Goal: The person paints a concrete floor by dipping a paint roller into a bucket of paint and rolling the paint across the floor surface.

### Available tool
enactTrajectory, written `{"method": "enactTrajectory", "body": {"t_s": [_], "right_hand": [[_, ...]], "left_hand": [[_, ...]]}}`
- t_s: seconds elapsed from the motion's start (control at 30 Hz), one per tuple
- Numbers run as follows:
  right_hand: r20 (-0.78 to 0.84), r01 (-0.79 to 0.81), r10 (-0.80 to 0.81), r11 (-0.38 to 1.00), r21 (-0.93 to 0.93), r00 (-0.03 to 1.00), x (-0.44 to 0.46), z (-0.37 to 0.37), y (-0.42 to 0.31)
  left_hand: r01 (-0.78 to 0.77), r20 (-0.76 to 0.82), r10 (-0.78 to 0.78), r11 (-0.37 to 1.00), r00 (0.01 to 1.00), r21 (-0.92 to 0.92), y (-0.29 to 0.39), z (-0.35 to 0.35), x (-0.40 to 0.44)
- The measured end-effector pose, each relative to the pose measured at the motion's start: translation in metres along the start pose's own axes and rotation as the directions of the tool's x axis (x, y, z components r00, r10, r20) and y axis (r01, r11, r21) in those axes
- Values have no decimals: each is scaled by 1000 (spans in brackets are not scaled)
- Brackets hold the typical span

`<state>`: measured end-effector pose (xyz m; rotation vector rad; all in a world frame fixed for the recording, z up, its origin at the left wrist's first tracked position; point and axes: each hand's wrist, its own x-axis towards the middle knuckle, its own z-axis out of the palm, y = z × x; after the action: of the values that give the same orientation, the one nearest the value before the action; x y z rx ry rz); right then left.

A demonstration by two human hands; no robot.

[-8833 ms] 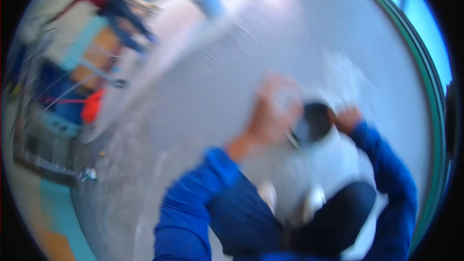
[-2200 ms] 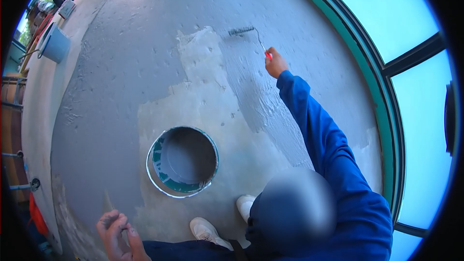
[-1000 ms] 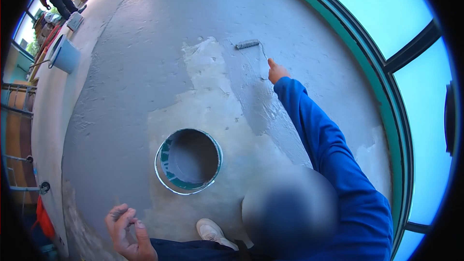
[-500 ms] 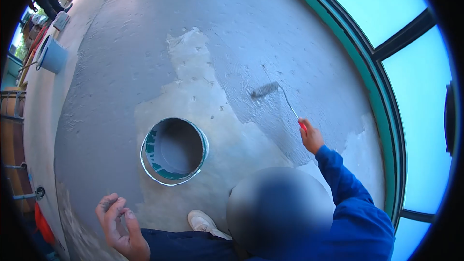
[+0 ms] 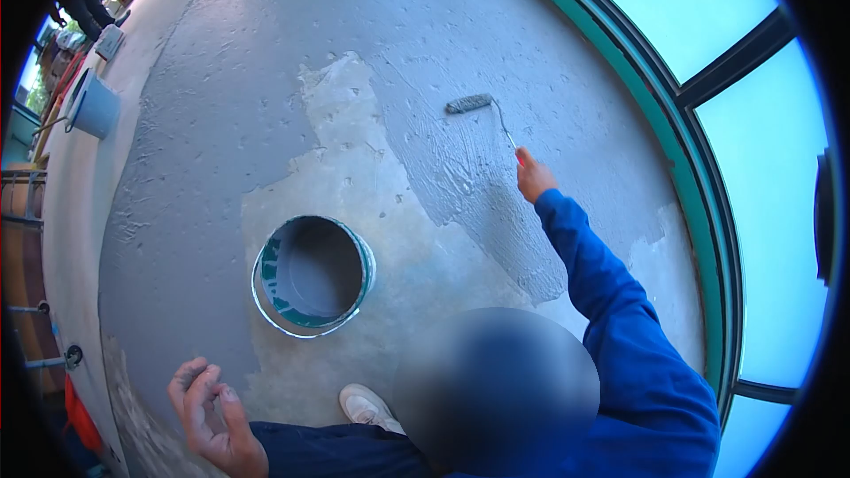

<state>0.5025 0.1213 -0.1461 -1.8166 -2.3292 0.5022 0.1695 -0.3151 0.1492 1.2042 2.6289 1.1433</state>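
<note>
My right hand (image 5: 536, 179) grips the red handle of a paint roller (image 5: 469, 104) at arm's length. Its grey-coated sleeve lies on the wet grey coating of the floor (image 5: 460, 155), which shows ridged streaks around it. At the lower left, my left hand (image 5: 215, 416) is held up with loosely curled fingers apart and nothing in it. Between the two hands stands a round bucket (image 5: 367, 276) on bare floor. Grey coating material covers its inside, green shows on its inner wall, and its wire handle hangs down on the near left side.
A glazed wall with a green lower frame (image 5: 699, 186) runs along the right. On the left stand a blue-grey bucket (image 5: 94, 106) and metal-framed equipment (image 5: 27, 195). Another person (image 5: 84, 9) stands at the far left. My shoe (image 5: 367, 407) rests on uncoated floor.
My right hand has pushed the roller forward and slightly left across the floor, and the arm is further outstretched. My left hand has hardly shifted.
</note>
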Motion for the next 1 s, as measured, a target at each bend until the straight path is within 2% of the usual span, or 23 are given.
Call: {"method": "enactTrajectory", "body": {"t_s": [0.1, 0.27, 0.47, 0.57, 0.73, 0.8, 0.87, 0.97, 1.0], "right_hand": [[47, 5, -3, 999, -38, 999, 0, -10, -8], [79, 45, -39, 996, -83, 996, -64, -25, 23], [63, 35, -29, 995, -95, 998, -11, -13, -3], [71, 40, -34, 995, -89, 997, -18, -13, 2], [150, -44, 59, 994, -98, 987, -118, -51, 46], [41, 92, -95, 993, 74, 995, -157, -65, 79], [11, 87, -89, 989, 119, 996, -198, -82, 90], [128, -49, 35, 994, 103, 991, -240, -97, 84], [119, -49, 36, 993, 108, 992, -242, -92, 84]], "left_hand": [[13, 18, -13, 1000, 1000, -12, -2, -4, 0], [40, -17, -40, 999, 999, -31, 5, -2, -2], [-18, 5, 19, 998, 1000, -53, 3, -3, -1], [-36, -14, 35, 998, 999, -59, 4, -3, -4], [-62, 2, 62, 997, 998, -41, 7, -3, -4], [-82, 13, 83, 995, 996, -50, 3, -2, -4], [-96, 14, 97, 994, 995, -60, 1, 1, -3], [-70, 24, 72, 995, 997, -74, 2, 0, -3], [-47, 27, 49, 995, 998, -84, 6, 0, -3]]}}
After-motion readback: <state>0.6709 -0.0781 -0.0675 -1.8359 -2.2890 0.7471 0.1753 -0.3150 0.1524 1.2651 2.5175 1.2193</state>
